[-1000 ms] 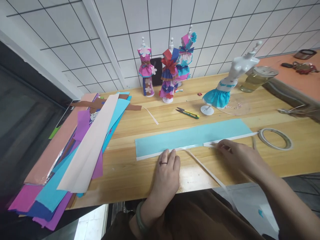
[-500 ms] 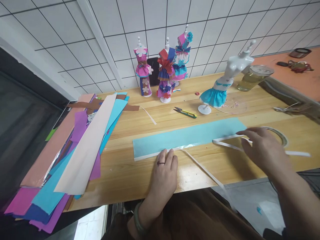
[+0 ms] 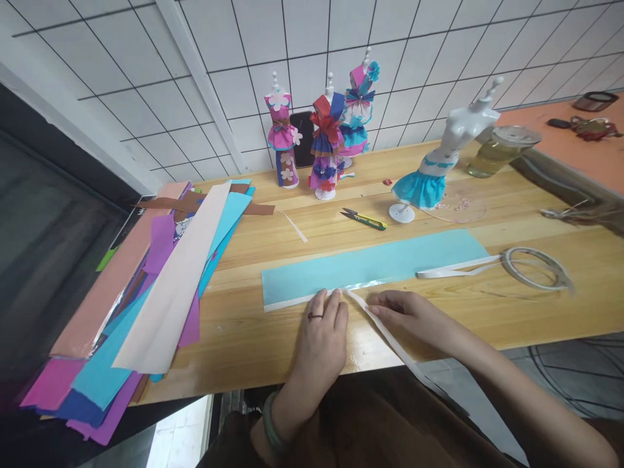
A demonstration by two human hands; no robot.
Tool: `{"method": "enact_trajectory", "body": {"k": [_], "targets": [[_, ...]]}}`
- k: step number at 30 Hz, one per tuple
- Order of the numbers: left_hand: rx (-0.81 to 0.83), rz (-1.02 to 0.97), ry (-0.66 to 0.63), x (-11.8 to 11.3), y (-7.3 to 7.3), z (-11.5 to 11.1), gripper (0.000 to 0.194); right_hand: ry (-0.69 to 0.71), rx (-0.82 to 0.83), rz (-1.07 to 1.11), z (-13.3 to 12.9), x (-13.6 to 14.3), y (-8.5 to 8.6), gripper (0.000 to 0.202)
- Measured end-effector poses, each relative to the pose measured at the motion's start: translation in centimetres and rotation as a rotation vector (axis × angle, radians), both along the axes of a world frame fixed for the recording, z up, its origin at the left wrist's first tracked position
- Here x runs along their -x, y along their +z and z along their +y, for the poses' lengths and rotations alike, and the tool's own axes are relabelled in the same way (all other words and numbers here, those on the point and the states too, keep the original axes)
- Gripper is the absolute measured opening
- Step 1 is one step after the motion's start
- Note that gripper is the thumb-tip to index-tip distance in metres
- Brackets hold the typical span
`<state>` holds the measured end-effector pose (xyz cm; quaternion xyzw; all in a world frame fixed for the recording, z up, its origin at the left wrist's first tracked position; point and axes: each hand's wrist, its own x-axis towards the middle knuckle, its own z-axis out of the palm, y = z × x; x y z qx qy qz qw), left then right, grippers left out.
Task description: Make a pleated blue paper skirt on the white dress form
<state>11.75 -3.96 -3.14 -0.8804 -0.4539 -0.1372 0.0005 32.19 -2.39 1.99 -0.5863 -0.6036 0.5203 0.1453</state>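
A long light-blue paper strip point(image 3: 370, 259) lies across the table, with white double-sided tape along part of its near edge. My left hand point(image 3: 322, 331) rests on that edge, fingers stretched out and pressing down. From just beside those fingertips, a narrow white backing strip point(image 3: 390, 338) peels away and hangs over the table's front edge. My right hand point(image 3: 414, 317) pinches this strip between thumb and fingers. To the right sits a tape roll point(image 3: 511, 273), its loose end folded near the blue paper's right part.
Stacked coloured paper point(image 3: 168, 279) covers the left side. Yellow-green thread snips point(image 3: 363, 219) lie behind the blue strip. A small mannequin point(image 3: 458, 133) wears a blue skirt; several dressed ones, such as a pink one point(image 3: 281, 133), stand near the wall. A liquid-filled jar point(image 3: 500, 153) is at the back right.
My right hand has left the tape beside the roll and moved left to the peeling backing strip, now pinching it. The roll shows fully. My left hand stays in place.
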Motion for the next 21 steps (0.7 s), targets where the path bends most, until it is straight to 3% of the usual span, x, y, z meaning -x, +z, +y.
{"method": "enact_trajectory", "body": {"k": [5, 13, 21], "targets": [[-0.01, -0.013, 0.008, -0.1, -0.1, -0.1, 0.035, 0.096, 0.083, 0.064, 0.3, 0.0, 0.3, 0.039], [0.005, -0.013, 0.006, 0.0, -0.1, 0.0, 0.036, 0.043, 0.009, -0.019, 1.0, -1.0, 0.4, 0.03], [-0.009, -0.019, 0.0, 0.0, -0.1, 0.0, 0.034, -0.04, -0.105, -0.34, 2.9, -3.4, 0.8, 0.029]]}}
